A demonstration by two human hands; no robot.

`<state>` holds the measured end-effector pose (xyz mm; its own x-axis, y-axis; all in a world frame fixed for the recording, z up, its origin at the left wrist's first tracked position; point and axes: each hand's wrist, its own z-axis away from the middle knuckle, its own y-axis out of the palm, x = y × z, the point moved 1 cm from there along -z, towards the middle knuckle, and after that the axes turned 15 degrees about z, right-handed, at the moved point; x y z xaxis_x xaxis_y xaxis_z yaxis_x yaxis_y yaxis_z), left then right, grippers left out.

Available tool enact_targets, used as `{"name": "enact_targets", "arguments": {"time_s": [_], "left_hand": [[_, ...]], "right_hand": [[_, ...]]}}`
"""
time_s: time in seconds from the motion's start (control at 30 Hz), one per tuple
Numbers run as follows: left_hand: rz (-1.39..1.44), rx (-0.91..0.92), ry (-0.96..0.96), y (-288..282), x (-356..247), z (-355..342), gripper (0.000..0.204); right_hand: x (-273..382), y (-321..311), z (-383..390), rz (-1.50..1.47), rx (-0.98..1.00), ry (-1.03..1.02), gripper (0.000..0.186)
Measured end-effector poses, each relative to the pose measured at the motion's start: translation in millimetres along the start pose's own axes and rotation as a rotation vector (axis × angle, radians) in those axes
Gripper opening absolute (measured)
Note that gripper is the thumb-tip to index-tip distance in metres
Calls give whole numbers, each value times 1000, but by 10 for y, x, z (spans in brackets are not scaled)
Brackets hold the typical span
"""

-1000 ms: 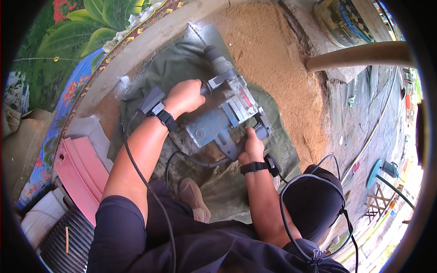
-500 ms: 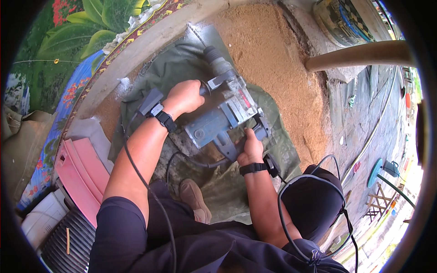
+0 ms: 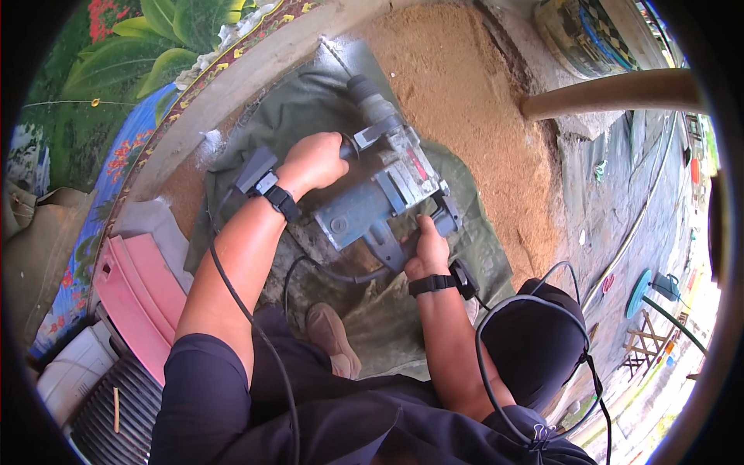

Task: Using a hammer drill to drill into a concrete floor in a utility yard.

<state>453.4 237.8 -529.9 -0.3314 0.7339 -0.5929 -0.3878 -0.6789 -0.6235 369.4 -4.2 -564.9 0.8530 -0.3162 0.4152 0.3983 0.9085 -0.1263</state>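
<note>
Both my hands hold a blue and grey rotary hammer drill (image 3: 353, 215). Its long bit (image 3: 335, 56) points away to the upper left, the tip against the low concrete edge (image 3: 256, 66) in a patch of white dust. My left hand (image 3: 314, 163) is closed round the side handle near the drill's front. At the back, my right hand (image 3: 428, 249) wraps the rear grip; its fingertips are partly hidden behind the handle. From the grip's lower end a black power cable (image 3: 333, 275) loops off to the left. A dark green sheet (image 3: 465, 201) lies beneath the drill.
Brown sand (image 3: 449, 85) spreads beyond the sheet. A wooden post (image 3: 612, 94) juts in at the right, below a bucket (image 3: 581, 39). Pink plastic pieces (image 3: 143, 287) lie by my left arm. Another dusted spot (image 3: 211, 146) marks the concrete. Cables hang from both wrist straps.
The drill and both hands keep almost the same place; the drill's rear body has shifted very slightly. The bit tip stays at the dusted spot.
</note>
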Motion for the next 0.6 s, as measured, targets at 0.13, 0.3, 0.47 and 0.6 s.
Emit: {"name": "enact_targets", "arguments": {"time_s": [0.13,0.3,0.47,0.6], "left_hand": [[-3,-11,12,-12,23,-2,25],[17,-13,9,-26,2,-20,25],[-7,14,-19,-21,-15,-3,25],[-36,-39,6,92,30,47,23]], "right_hand": [[8,25,38,-1,1,9,17],[-14,7,-45,-14,15,4,18],[-38,-3,-46,-26,17,17,18],[-107,-42,-26,-7,3,5,19]]}}
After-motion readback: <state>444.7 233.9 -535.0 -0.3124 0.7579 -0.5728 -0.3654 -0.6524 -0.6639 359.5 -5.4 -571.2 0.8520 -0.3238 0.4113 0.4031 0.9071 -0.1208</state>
